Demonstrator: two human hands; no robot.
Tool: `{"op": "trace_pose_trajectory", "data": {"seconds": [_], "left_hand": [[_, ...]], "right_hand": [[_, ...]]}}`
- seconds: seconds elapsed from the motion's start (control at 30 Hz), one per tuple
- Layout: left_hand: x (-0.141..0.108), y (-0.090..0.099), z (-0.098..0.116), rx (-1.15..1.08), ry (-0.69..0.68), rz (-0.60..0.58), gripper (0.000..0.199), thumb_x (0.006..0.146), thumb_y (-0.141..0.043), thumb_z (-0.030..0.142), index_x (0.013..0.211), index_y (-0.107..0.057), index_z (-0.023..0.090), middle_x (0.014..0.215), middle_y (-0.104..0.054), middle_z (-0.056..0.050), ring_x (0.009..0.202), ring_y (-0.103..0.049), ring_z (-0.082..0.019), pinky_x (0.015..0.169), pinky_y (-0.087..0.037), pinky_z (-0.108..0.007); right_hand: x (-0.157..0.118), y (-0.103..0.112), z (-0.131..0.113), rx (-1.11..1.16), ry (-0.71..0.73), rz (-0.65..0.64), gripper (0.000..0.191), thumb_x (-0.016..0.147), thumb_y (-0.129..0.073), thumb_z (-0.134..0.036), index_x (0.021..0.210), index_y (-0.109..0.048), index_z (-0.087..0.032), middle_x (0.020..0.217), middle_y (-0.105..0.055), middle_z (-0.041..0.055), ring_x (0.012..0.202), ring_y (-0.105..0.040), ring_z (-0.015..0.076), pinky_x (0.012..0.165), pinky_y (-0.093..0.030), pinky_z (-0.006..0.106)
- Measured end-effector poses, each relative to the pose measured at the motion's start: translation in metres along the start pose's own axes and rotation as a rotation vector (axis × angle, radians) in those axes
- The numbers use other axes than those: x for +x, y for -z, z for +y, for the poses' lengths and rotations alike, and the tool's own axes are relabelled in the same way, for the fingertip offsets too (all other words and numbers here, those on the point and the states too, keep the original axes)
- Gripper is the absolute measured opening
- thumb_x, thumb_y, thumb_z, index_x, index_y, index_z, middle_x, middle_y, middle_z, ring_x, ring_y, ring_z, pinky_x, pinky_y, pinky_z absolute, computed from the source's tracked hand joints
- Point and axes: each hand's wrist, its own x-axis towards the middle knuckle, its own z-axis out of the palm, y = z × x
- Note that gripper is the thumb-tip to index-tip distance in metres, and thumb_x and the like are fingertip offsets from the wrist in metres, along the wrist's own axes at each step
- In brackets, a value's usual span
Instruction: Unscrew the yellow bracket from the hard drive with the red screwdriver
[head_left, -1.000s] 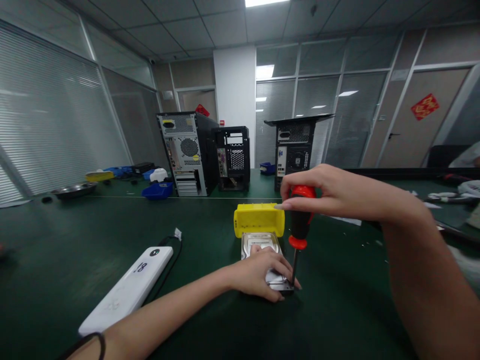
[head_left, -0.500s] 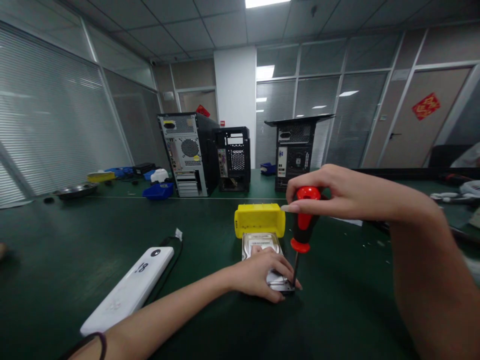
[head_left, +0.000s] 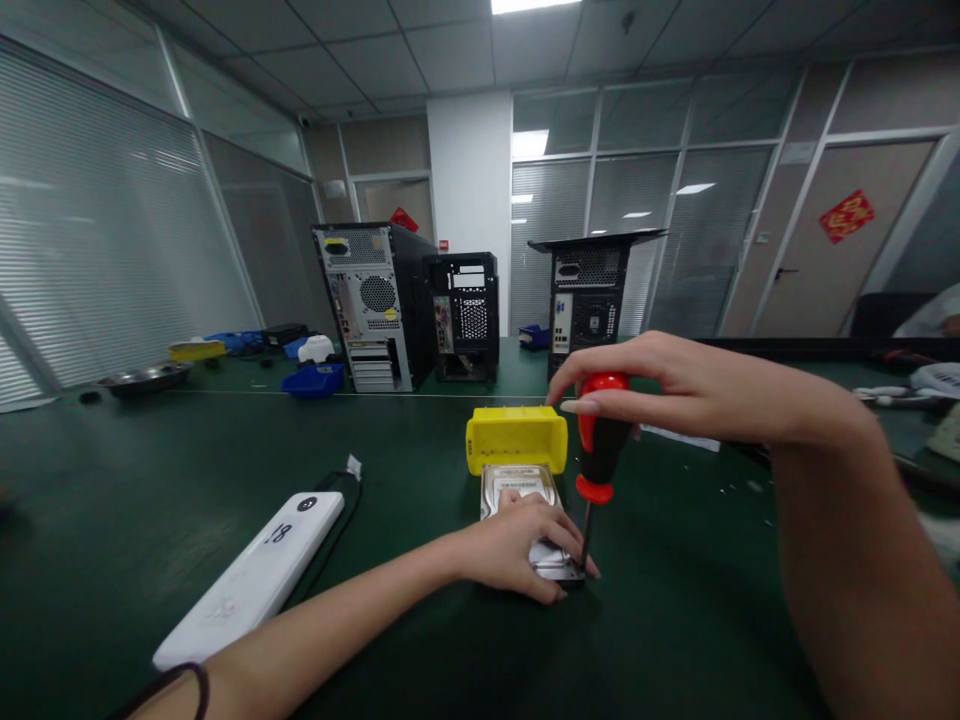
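A silver hard drive [head_left: 519,478] lies flat on the green table [head_left: 405,490]. My left hand [head_left: 514,545] grips it across the top, fingers curved over its near right edge. My right hand [head_left: 630,385] holds a red and black screwdriver [head_left: 604,450] by the top of its handle. The shaft points down, its tip at the drive's near right corner, beside my left fingertips; the screw there is too small to make out. Touching the drive's far end is a yellow bin [head_left: 517,437] with small dark pieces inside.
A white power bank [head_left: 251,580] with a black cable lies at the left. Behind stand three computer cases [head_left: 375,300], a blue bin [head_left: 313,380] and a metal dish [head_left: 146,378]. Cables [head_left: 885,395] and part of a person [head_left: 934,315] are at the right.
My right index finger has stretched out further to the left past the screwdriver's handle. The handle looks slightly turned. My left hand keeps its place on the drive.
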Motion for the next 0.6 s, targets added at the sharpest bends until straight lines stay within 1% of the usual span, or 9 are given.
{"op": "trace_pose_trajectory", "data": {"seconds": [0.1,0.17,0.23,0.33,0.4,0.43,0.5,0.6], "left_hand": [[0.000,0.000,0.001,-0.006,-0.004,0.000,0.038,0.075,-0.068,0.023,0.112,-0.063,0.029,0.119,-0.057,-0.001,0.118,-0.045,-0.026,0.099,-0.023,-0.046],[0.000,0.000,0.001,-0.007,-0.008,0.002,0.037,0.075,-0.067,0.023,0.112,-0.064,0.028,0.119,-0.058,-0.001,0.117,-0.046,-0.026,0.098,-0.024,-0.045],[0.000,-0.001,0.001,-0.006,-0.017,0.007,0.036,0.075,-0.067,0.024,0.111,-0.064,0.027,0.117,-0.059,-0.001,0.116,-0.047,-0.025,0.099,-0.025,-0.044],[0.001,-0.002,0.000,0.000,-0.022,0.018,0.035,0.074,-0.068,0.024,0.109,-0.065,0.026,0.117,-0.059,0.000,0.117,-0.047,-0.025,0.099,-0.025,-0.043],[0.002,-0.003,-0.001,0.007,-0.019,0.027,0.035,0.074,-0.068,0.024,0.109,-0.066,0.026,0.117,-0.059,-0.001,0.117,-0.046,-0.025,0.099,-0.025,-0.043],[0.002,-0.003,-0.002,0.009,-0.018,0.029,0.035,0.074,-0.068,0.025,0.109,-0.066,0.027,0.117,-0.060,-0.001,0.117,-0.047,-0.026,0.099,-0.025,-0.043],[0.002,-0.003,-0.002,0.010,-0.020,0.032,0.034,0.074,-0.068,0.025,0.108,-0.066,0.027,0.116,-0.060,-0.001,0.116,-0.047,-0.026,0.098,-0.025,-0.043],[0.001,-0.002,-0.001,0.008,-0.012,0.026,0.032,0.075,-0.068,0.026,0.106,-0.067,0.028,0.116,-0.059,-0.001,0.115,-0.047,-0.026,0.098,-0.025,-0.044]], "right_hand": [[0.004,-0.003,0.001,-0.101,-0.059,0.038,0.040,0.091,-0.041,-0.050,0.085,-0.064,-0.018,0.071,-0.062,0.0016,0.062,-0.056,0.0132,0.058,-0.039,0.025],[0.004,-0.004,0.004,-0.137,-0.073,0.060,0.043,0.092,-0.037,-0.049,0.079,-0.063,-0.017,0.068,-0.060,0.0022,0.060,-0.055,0.0133,0.058,-0.038,0.026],[0.003,-0.004,0.006,-0.114,-0.043,0.064,0.041,0.094,-0.033,-0.043,0.083,-0.062,-0.016,0.074,-0.062,0.0034,0.067,-0.056,0.0145,0.062,-0.041,0.026],[-0.002,-0.002,0.008,-0.011,0.052,0.049,0.034,0.095,-0.032,-0.035,0.102,-0.060,-0.017,0.100,-0.063,0.0053,0.090,-0.058,0.0170,0.078,-0.043,0.027],[-0.005,0.000,0.007,0.053,0.075,0.016,0.033,0.095,-0.033,-0.034,0.111,-0.057,-0.018,0.110,-0.061,0.0046,0.098,-0.057,0.0170,0.084,-0.042,0.027],[-0.006,0.001,0.006,0.075,0.071,-0.003,0.032,0.096,-0.034,-0.035,0.113,-0.056,-0.019,0.109,-0.061,0.0039,0.097,-0.058,0.0163,0.083,-0.043,0.026],[-0.006,0.001,0.002,0.093,0.053,-0.027,0.031,0.095,-0.036,-0.037,0.113,-0.057,-0.020,0.101,-0.064,0.0024,0.088,-0.060,0.0145,0.077,-0.044,0.025],[-0.003,0.000,-0.002,0.064,0.020,-0.025,0.031,0.094,-0.040,-0.040,0.103,-0.060,-0.019,0.084,-0.065,0.0009,0.072,-0.059,0.0125,0.065,-0.042,0.023]]}}
